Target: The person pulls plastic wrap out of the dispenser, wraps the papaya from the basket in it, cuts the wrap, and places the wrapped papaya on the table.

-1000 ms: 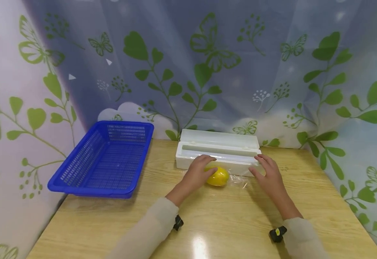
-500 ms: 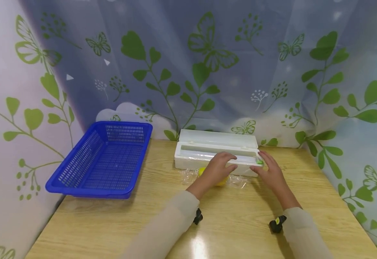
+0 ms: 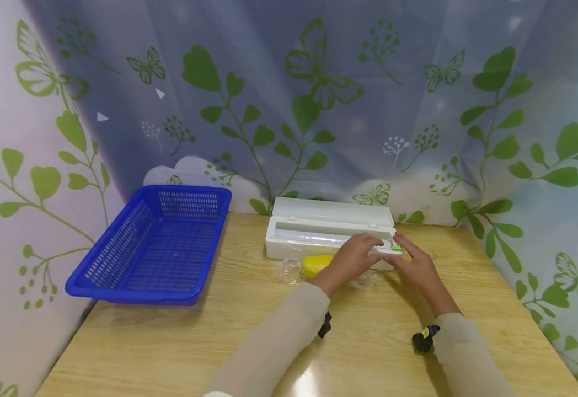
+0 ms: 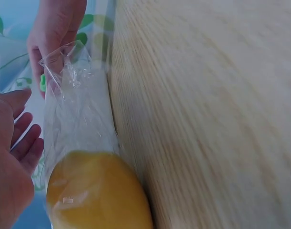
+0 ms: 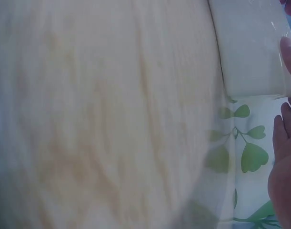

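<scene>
A white cling film box [image 3: 289, 249] stands at the back of the table with its lid raised and a roll inside. My right hand [image 3: 420, 270] grips the box's right end, thumb at the front edge and fingers behind, around a small green slide cutter [image 3: 396, 247]. My left hand [image 3: 351, 262] reaches across the box front, fingers loosely bent and holding nothing, fingertips close to the right thumb. Below it lies a smooth yellow rounded fruit [image 4: 97, 193], partly hidden by the left hand in the head view. Clear film [image 4: 81, 114] covers it and spreads toward the box.
On the left of the wooden table [image 3: 249, 342] is a blue plastic basket [image 3: 197, 289] with slotted walls. A leaf-and-butterfly patterned curtain [image 3: 249, 49] hangs right behind the box and along both sides.
My left hand has moved right, from the yellow fruit to beside the right hand. My right hand has closed in on the box's right end, and the green slide cutter has come into sight.
</scene>
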Motion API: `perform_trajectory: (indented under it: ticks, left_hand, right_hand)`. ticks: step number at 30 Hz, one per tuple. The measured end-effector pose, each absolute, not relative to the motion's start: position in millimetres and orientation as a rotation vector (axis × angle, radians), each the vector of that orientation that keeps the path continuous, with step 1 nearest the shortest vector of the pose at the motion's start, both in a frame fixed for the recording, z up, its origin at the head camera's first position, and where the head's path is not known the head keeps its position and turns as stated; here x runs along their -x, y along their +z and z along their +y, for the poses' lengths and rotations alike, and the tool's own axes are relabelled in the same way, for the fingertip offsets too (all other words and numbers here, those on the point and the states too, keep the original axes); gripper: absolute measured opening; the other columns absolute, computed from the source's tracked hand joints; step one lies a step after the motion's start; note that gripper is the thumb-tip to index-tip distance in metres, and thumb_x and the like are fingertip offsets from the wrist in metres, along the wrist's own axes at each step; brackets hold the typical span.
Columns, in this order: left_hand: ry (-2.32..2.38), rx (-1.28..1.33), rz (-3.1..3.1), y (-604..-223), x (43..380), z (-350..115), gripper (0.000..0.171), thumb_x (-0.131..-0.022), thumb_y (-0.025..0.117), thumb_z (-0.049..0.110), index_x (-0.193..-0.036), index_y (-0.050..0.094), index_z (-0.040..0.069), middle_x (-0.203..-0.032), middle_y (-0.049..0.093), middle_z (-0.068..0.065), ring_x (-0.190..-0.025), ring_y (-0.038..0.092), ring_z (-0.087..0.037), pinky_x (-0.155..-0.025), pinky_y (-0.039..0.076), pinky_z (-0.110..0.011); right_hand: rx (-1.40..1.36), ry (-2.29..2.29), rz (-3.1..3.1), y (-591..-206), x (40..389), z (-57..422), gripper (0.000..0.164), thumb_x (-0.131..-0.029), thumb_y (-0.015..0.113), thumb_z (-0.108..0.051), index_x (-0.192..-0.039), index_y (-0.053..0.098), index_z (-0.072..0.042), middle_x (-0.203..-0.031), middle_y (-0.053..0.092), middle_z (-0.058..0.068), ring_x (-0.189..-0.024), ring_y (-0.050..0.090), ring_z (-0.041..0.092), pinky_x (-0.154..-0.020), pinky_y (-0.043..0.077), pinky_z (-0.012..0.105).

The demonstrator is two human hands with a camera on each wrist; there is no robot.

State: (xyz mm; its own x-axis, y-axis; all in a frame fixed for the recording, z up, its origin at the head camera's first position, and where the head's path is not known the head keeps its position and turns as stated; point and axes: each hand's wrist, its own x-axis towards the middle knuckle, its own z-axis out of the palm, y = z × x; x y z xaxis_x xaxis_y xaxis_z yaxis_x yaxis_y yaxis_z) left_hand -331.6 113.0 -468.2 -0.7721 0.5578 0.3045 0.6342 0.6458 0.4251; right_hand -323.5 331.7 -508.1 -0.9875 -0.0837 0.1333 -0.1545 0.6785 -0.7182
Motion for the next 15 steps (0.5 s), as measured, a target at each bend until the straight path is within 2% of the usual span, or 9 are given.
perform_trajectory:
  ticks: [6, 9, 12, 15]
  left_hand:
    - [-0.746, 1.008, -2.727, -469, 340, 133, 0.032, -0.102, 0.061, 0.031, -0.132, 0.066, 0.02, -0.134, 0.064, 0.006, -0.129, 0.054, -0.012, -0.11, 0.043, -0.024]
    - [-0.734, 1.01, -2.729, -472, 344, 141, 0.03, -0.102, 0.061, 0.029, -0.131, 0.067, 0.02, -0.132, 0.066, 0.007, -0.127, 0.055, -0.013, -0.11, 0.043, -0.025]
    - [-0.712, 1.009, -2.719, -474, 347, 149, 0.03, -0.102, 0.062, 0.03, -0.129, 0.069, 0.02, -0.124, 0.069, 0.007, -0.12, 0.059, -0.013, -0.106, 0.046, -0.025]
    - [-0.68, 1.005, -2.697, -477, 350, 156, 0.028, -0.1, 0.064, 0.033, -0.126, 0.07, 0.023, -0.11, 0.069, 0.009, -0.107, 0.061, -0.012, -0.095, 0.05, -0.023]
  right_hand:
    - [-0.188, 1.31, -2.741, -513, 327, 335, 0.078, -0.092, 0.069, -0.05, -0.157, 0.037, -0.021, -0.166, 0.026, 0.005, -0.151, 0.026, 0.038, -0.117, 0.03, 0.06]
    - [-0.217, 1.343, -2.708, -515, 328, 335, 0.075, -0.094, 0.069, -0.045, -0.157, 0.038, -0.018, -0.166, 0.028, 0.005, -0.152, 0.026, 0.035, -0.119, 0.031, 0.054]
    - [-0.247, 1.338, -2.679, -517, 328, 335, 0.071, -0.096, 0.068, -0.039, -0.156, 0.039, -0.015, -0.164, 0.031, 0.006, -0.15, 0.029, 0.033, -0.118, 0.035, 0.033]
    - [-0.253, 1.352, -2.653, -520, 329, 335, 0.067, -0.096, 0.069, -0.036, -0.154, 0.043, -0.014, -0.163, 0.034, 0.006, -0.149, 0.032, 0.032, -0.11, 0.036, 0.014]
